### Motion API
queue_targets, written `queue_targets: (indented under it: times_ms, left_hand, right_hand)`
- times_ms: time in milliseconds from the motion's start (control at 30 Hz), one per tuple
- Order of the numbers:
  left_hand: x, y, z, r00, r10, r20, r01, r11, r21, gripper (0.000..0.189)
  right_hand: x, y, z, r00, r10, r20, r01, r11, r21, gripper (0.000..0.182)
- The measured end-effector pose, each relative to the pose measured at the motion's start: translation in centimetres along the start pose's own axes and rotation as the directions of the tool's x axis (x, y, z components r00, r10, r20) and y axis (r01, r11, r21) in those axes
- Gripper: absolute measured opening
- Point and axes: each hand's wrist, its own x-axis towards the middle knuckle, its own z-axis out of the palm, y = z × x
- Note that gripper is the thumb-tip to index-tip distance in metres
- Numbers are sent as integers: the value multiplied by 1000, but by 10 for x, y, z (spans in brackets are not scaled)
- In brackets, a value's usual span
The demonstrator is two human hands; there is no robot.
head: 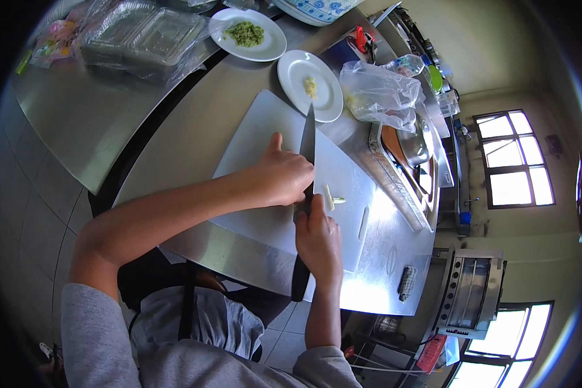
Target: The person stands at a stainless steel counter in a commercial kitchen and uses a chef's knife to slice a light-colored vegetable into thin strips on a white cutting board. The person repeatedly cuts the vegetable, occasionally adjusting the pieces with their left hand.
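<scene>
My right hand (320, 237) grips the black handle of a chef's knife (309, 138). The blade points away from me over a white plastic cutting board (252, 126), its tip near the rim of a white plate (291, 72). My left hand (286, 174) is curled against the left side of the blade, thumb raised. Whatever lies under its fingers is hidden. Just right of the blade are two pale green-white vegetable pieces (331, 198), one across the other. Chopped pale-yellow bits (311, 87) form a small heap on the plate.
Another white plate (218, 24) carries chopped green stuff (246, 34). Clear plastic containers (140, 39) are at far left. On the right stand a plastic bag (383, 92) and a metal tray (393, 182) with a steel bowl (415, 143). A rolled checked cloth (407, 282) lies near the steel table's right edge.
</scene>
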Motion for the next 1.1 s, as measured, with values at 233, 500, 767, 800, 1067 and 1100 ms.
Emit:
queue_targets:
  times_ms: [233,500,767,800,1067,1100]
  left_hand:
    - [8,0,-15,939,-54,340,164,939,-304,8]
    - [10,-6,-11,937,-10,348,195,842,-503,6]
    - [7,-2,-23,956,34,291,76,930,-359,7]
    - [6,-1,-22,966,53,255,33,946,-323,8]
    - [5,4,-12,979,20,202,-13,999,-36,3]
    - [5,4,-14,976,6,216,0,1000,-27,3]
  right_hand:
    - [-2,8,-10,962,264,71,-271,888,371,13]
    - [-15,16,-4,937,343,62,-314,753,578,9]
    - [-19,22,-4,941,337,24,-285,753,593,14]
    - [-19,20,-5,940,340,26,-288,749,597,11]
    - [-15,11,-8,947,323,3,-291,852,435,16]
    - [-15,11,-8,955,297,7,-276,880,387,16]
